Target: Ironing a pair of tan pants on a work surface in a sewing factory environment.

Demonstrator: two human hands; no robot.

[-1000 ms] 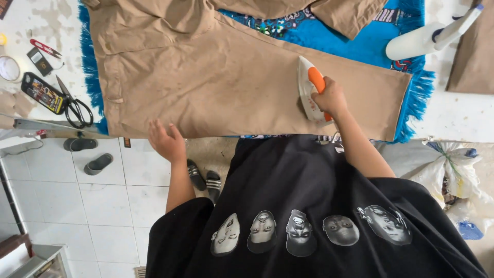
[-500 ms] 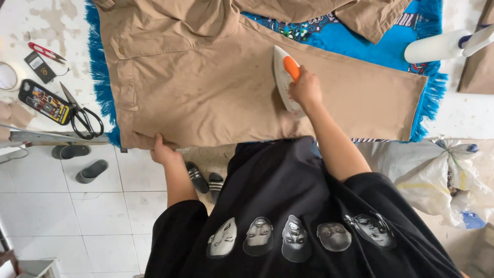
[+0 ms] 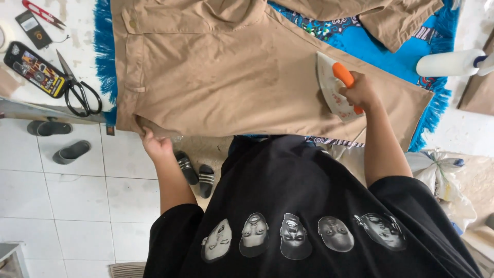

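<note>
Trousers (image 3: 231, 77) of tan cloth cover most of the surface (image 3: 15, 98), spread flat with the waistband toward my left and one leg running out to my right. Under them lies a bright blue cloth (image 3: 375, 46) with a fringed edge and a printed pattern, showing at the far right and as a strip along the left. A second tan garment (image 3: 391, 15) lies folded at the top right, over the blue cloth.

My right hand (image 3: 360, 92) has its grip closed fully round the orange handle of the clothes iron (image 3: 332, 87), whose pale body sits on the trouser leg near the lower hem edge. My left hand (image 3: 154, 144) is at the near edge of the surface, grip pinched shut on the bottom corner of the trousers by the waistband, fingers tucked under the cloth.

A white spray bottle (image 3: 447, 63) lies on its side at the far right. To the left of the trousers, on the bare white part, lie black-handled scissors (image 3: 77, 90), a phone (image 3: 35, 69) in a colourful case just beside them, a small dark card (image 3: 32, 28) and red thread snips (image 3: 43, 13).

Below, on the white tiled floor (image 3: 62, 206), are two grey slippers (image 3: 62, 141) and a pair of striped black sandals (image 3: 195, 172).
</note>
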